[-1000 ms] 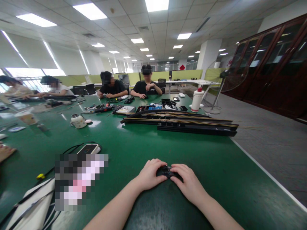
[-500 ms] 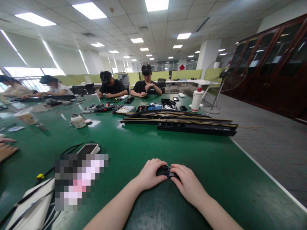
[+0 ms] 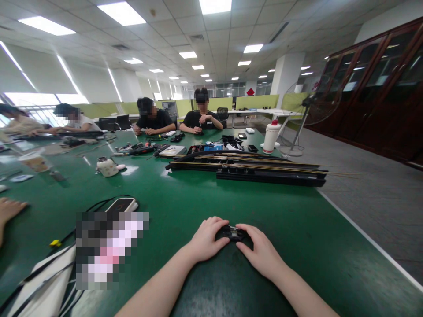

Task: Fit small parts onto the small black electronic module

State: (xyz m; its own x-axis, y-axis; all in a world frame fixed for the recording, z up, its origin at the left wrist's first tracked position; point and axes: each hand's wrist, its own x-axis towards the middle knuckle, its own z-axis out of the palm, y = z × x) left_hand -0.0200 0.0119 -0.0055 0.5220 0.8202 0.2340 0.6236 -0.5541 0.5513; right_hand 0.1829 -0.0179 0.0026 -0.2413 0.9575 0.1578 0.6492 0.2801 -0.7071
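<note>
Fingertips of the left hand point(image 3: 206, 240) and right hand point(image 3: 261, 251) pinch the two ends of one small black plastic part point(image 3: 233, 232), at the far edge of a dark round mat point(image 3: 224, 281) on the green table point(image 3: 185, 193). Against half a second ago, the part shows more, fingers drawn back; nothing is released. Count: two hands, one part, possibly two joined pieces.

A big room with bright ceiling lights point(image 3: 123, 12), a grey floor point(image 3: 380, 198), brown cupboards point(image 3: 373, 97) and a long green table point(image 3: 198, 196).
</note>
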